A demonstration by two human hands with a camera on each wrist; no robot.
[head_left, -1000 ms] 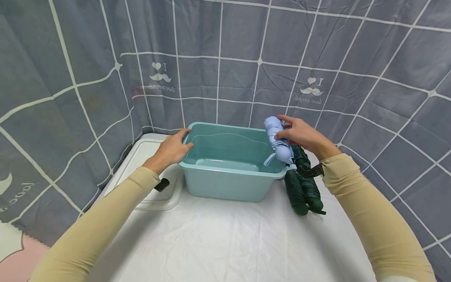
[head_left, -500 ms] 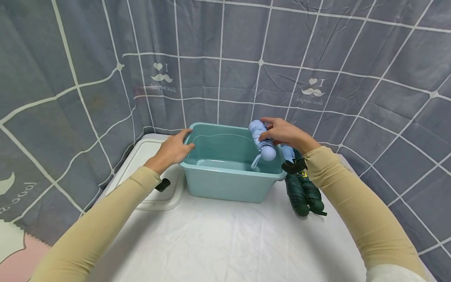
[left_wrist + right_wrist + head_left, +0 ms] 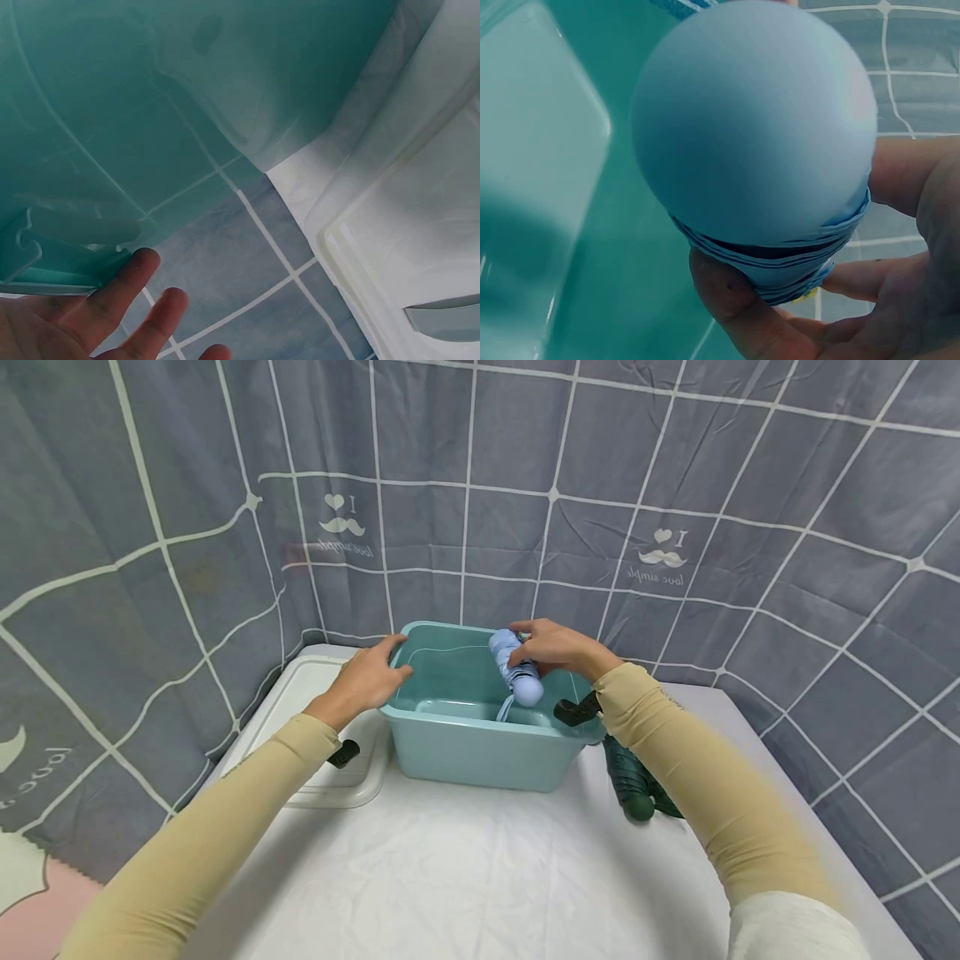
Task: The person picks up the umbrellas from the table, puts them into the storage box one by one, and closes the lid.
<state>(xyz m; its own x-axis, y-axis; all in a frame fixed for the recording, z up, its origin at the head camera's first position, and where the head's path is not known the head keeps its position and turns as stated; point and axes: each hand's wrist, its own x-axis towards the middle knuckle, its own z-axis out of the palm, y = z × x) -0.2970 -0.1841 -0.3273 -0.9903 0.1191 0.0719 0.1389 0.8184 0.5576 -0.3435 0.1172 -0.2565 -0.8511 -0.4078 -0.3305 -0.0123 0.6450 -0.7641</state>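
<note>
My right hand grips a light blue folded umbrella over the open teal plastic bin. The umbrella is tilted, its rounded handle end toward me and a wrist strap hanging down. In the right wrist view that smooth handle fills the middle, with fingers curled around the wrapped fabric behind it. My left hand holds the bin's left rim near the far corner. Fingers show just below the rim in the left wrist view.
To the right of the bin lie dark green folded umbrellas, partly hidden by my right forearm. A white lid lies left of the bin on the white-covered table. A grey checked curtain stands behind and at both sides.
My right hand has carried the light blue umbrella leftward from beside the bin's right rim to over its middle, slightly lower. My left hand stays at the rim.
</note>
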